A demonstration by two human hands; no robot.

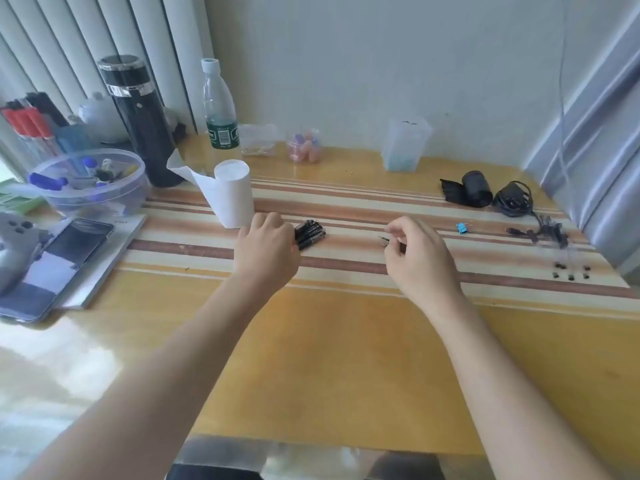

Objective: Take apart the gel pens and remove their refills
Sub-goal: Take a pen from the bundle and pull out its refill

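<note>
left hand (pixel 268 247): fingers curled over the near end of the gel pens (pixel 310 233), gripping the bundle
right hand (pixel 415 258): raised just above the counter (pixel 311 358), thumb and fingertips pinched together on a slim dark part (pixel 383 240) with a pale metal tip pointing left; cannot tell whether it is a refill or a barrel piece
gel pens: black, bunched side by side, lying on the striped band of the counter, far ends poking out to the right of the left hand
hands: well apart, both over the striped band
paper roll (pixel 232 192): white, upright, just behind the left hand, loose sheet trailing to the left
small blue piece (pixel 461 228): on the stripes, right of the right hand
black cable (pixel 516 202): coiled at the far right, beside a black rolled item (pixel 472 188)
small black bits (pixel 571 271): scattered near the right edge
water bottle (pixel 221 109): upright at the back, next to a black flask (pixel 138 123)
clear bowl (pixel 90 181): far left, holding mixed small items
phone (pixel 59 265): lying flat at the left edge, screen dark
</note>
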